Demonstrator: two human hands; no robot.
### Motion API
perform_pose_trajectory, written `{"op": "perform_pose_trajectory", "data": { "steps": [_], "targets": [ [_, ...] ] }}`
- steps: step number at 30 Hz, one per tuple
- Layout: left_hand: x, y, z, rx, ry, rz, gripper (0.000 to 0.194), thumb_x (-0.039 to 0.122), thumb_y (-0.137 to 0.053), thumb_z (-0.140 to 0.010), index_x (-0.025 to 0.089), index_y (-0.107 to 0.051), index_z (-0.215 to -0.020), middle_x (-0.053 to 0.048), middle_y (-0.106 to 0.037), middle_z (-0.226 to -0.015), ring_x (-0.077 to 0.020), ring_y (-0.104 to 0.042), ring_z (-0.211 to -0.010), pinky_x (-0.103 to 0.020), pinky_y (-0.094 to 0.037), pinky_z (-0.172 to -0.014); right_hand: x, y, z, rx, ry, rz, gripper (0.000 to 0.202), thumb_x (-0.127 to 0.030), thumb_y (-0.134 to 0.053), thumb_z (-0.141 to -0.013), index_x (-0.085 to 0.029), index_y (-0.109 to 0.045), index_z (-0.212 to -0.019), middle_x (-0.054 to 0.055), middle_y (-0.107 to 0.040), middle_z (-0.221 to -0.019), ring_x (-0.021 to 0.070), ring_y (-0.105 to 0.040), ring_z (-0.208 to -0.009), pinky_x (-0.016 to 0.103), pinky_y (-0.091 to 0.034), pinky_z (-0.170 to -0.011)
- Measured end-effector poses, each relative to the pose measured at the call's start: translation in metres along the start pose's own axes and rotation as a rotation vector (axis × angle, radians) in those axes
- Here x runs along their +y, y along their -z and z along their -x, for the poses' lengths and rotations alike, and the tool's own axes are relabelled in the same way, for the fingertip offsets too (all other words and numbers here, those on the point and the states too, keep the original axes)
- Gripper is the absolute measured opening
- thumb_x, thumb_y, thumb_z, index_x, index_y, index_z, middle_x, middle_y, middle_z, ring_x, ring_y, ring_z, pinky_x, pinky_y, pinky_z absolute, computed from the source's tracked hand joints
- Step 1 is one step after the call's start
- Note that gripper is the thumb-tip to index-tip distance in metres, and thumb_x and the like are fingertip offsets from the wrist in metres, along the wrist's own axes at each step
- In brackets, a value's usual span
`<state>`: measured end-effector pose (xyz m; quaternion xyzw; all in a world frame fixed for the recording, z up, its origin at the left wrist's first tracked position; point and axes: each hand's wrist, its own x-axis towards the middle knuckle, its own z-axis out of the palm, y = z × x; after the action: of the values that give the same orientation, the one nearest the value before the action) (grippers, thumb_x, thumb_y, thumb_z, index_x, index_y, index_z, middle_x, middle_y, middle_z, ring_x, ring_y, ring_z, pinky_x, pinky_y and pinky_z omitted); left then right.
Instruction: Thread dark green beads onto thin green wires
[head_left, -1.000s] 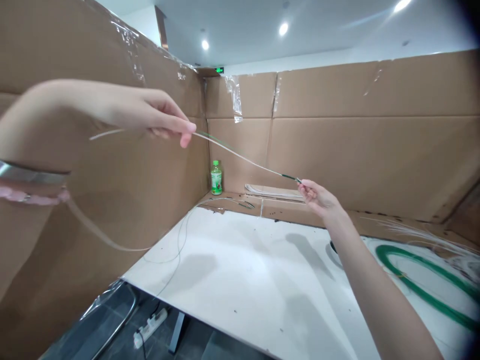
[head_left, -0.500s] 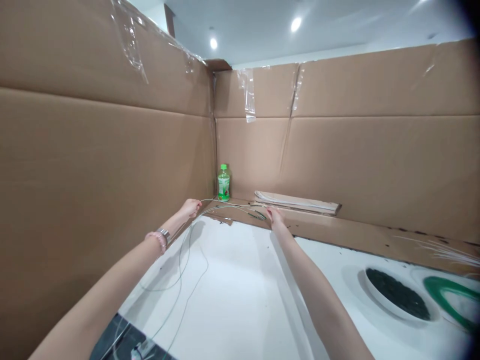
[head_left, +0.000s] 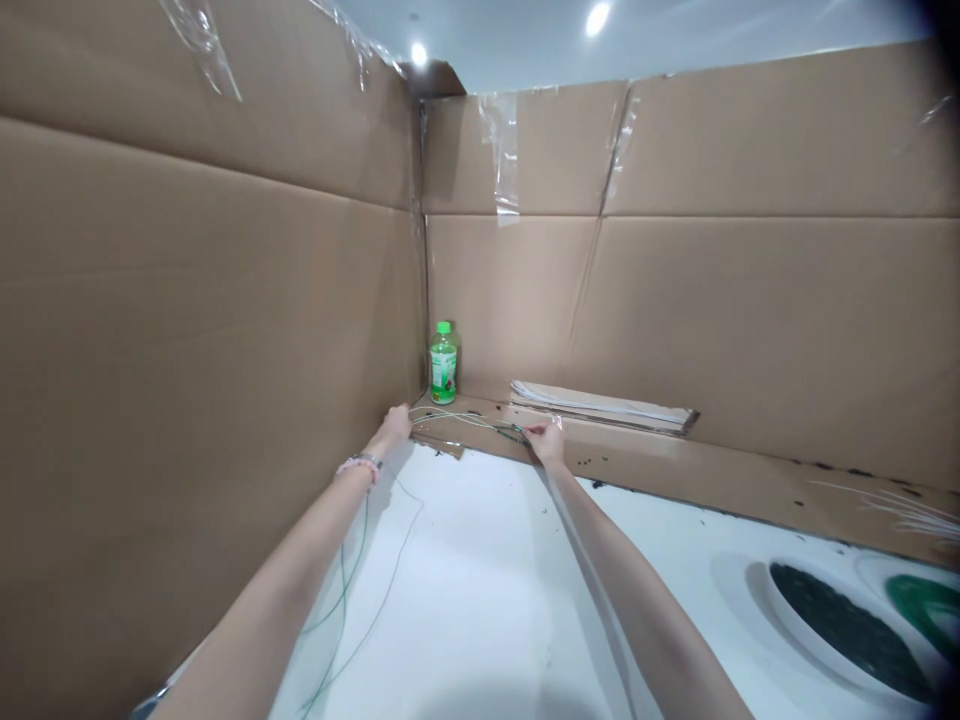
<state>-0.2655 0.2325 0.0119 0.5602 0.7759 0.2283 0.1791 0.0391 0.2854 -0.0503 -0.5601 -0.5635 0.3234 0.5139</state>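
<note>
While the thin pale wires (head_left: 452, 414) span the gap between the two hands, over the cardboard strip (head_left: 652, 466) at the back of the bench (head_left: 480, 590), their dark green ends (head_left: 511, 432) gather at the right of that span. The right hand (head_left: 546, 441) has thumb and finger pinched on the wires, right beside those ends; the left hand (head_left: 393, 424) curls at the other side, its fingertips hidden, so its grip cannot be told. By the look of it, the wires are already drawn together, but the handling seems unfinished: the right hand is not yet off them, and loose tails (head_left: 409, 539) trail across the bench. Behind, a green bottle (head_left: 443, 365) stands upright in the corner, and white strips (head_left: 600, 402) lie along the cardboard wall (head_left: 712, 320). Farther right sit a bowl (head_left: 802, 647) of dark pieces (head_left: 847, 625) and a green coil (head_left: 926, 605), partly cut off
</note>
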Motion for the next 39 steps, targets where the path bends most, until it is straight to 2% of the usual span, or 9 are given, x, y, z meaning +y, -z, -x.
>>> {"op": "perform_pose_trajectory", "data": {
  "steps": [3, 8, 12, 19, 24, 29, 32, 34, 39],
  "targets": [
    [-0.01, -0.008, -0.009, -0.014, -0.005, -0.071, 0.032, 0.03, -0.054, -0.087, 0.014, -0.053, -0.115, -0.009, -0.056, -0.114, -0.021, -0.058, -0.098, -0.04, -0.05, -0.082, 0.005, 0.009, 0.0, -0.032, -0.02, 0.056, 0.028, -0.031, -0.052, -0.089, -0.016, -0.055, -0.112, 0.008, -0.057, -0.113, 0.0178, -0.059, -0.094, 0.038, -0.051, -0.08],
    [-0.019, -0.007, -0.023, 0.009, -0.042, -0.161, 0.033, 0.03, -0.054, -0.087, 0.014, -0.053, -0.116, -0.009, -0.056, -0.115, -0.021, -0.058, -0.098, -0.04, -0.05, -0.081, 0.008, 0.024, -0.008, -0.033, 0.004, 0.127, 0.027, -0.03, -0.053, -0.089, -0.014, -0.055, -0.111, 0.007, -0.059, -0.109, 0.0171, -0.06, -0.092, 0.037, -0.051, -0.078],
    [-0.022, -0.008, -0.024, 0.041, -0.113, -0.221, 0.032, 0.03, -0.053, -0.088, 0.015, -0.052, -0.116, -0.009, -0.056, -0.114, -0.0207, -0.058, -0.098, -0.04, -0.051, -0.081, 0.01, 0.032, -0.009, 0.034, 0.063, 0.175, 0.028, -0.031, -0.053, -0.089, -0.014, -0.056, -0.11, 0.007, -0.059, -0.108, 0.0172, -0.06, -0.091, 0.037, -0.051, -0.078],
    [-0.022, -0.012, -0.016, 0.086, -0.28, -0.34, 0.032, 0.03, -0.053, -0.088, 0.015, -0.053, -0.116, -0.009, -0.056, -0.115, -0.0206, -0.058, -0.098, -0.041, -0.05, -0.082, 0.018, 0.033, 0.015, 0.189, 0.191, 0.248, 0.025, -0.032, -0.052, -0.089, -0.014, -0.058, -0.106, 0.007, -0.06, -0.107, 0.0179, -0.059, -0.095, 0.039, -0.049, -0.083],
    [-0.01, -0.009, -0.013, 0.113, -0.361, -0.428, 0.03, 0.03, -0.052, -0.088, 0.015, -0.053, -0.114, -0.009, -0.057, -0.114, -0.0201, -0.058, -0.097, -0.04, -0.051, -0.081, 0.01, 0.029, 0.019, 0.228, 0.313, 0.265, 0.024, -0.031, -0.053, -0.088, -0.014, -0.058, -0.104, 0.007, -0.06, -0.108, 0.0187, -0.058, -0.098, 0.041, -0.048, -0.085],
    [0.021, -0.02, -0.003, 0.081, -0.597, -0.473, 0.029, 0.03, -0.052, -0.089, 0.016, -0.054, -0.114, -0.009, -0.055, -0.117, -0.021, -0.056, -0.101, -0.042, -0.048, -0.086, 0.004, 0.032, 0.018, 0.301, 0.382, 0.234, 0.024, -0.032, -0.053, -0.088, -0.013, -0.059, -0.102, 0.006, -0.06, -0.104, 0.0183, -0.058, -0.096, 0.041, -0.047, -0.085],
    [0.046, -0.039, -0.001, 0.016, -0.702, -0.493, 0.03, 0.031, -0.052, -0.088, 0.015, -0.054, -0.114, -0.009, -0.055, -0.118, -0.0213, -0.056, -0.102, -0.043, -0.048, -0.086, -0.011, 0.04, 0.018, 0.354, 0.431, 0.185, 0.022, -0.033, -0.054, -0.088, -0.013, -0.06, -0.096, 0.005, -0.061, -0.098, 0.0171, -0.059, -0.091, 0.039, -0.048, -0.082],
    [0.06, -0.052, -0.004, -0.012, -0.722, -0.502, 0.03, 0.031, -0.052, -0.088, 0.015, -0.054, -0.114, -0.009, -0.055, -0.117, -0.0212, -0.056, -0.101, -0.043, -0.048, -0.086, -0.031, 0.047, 0.018, 0.4, 0.482, 0.143, 0.02, -0.031, -0.054, -0.087, -0.012, -0.061, -0.09, 0.004, -0.062, -0.092, 0.0165, -0.059, -0.089, 0.037, -0.047, -0.08],
    [0.081, -0.068, -0.015, -0.015, -0.651, -0.484, 0.03, 0.03, -0.052, -0.088, 0.015, -0.054, -0.114, -0.009, -0.056, -0.115, -0.0205, -0.058, -0.098, -0.041, -0.05, -0.083, -0.116, 0.073, 0.036, 0.552, 0.65, 0.011, 0.019, -0.022, -0.046, -0.087, -0.016, -0.064, -0.086, 0.006, -0.063, -0.089, 0.0176, -0.055, -0.092, 0.031, -0.045, -0.074]
  ]
}}
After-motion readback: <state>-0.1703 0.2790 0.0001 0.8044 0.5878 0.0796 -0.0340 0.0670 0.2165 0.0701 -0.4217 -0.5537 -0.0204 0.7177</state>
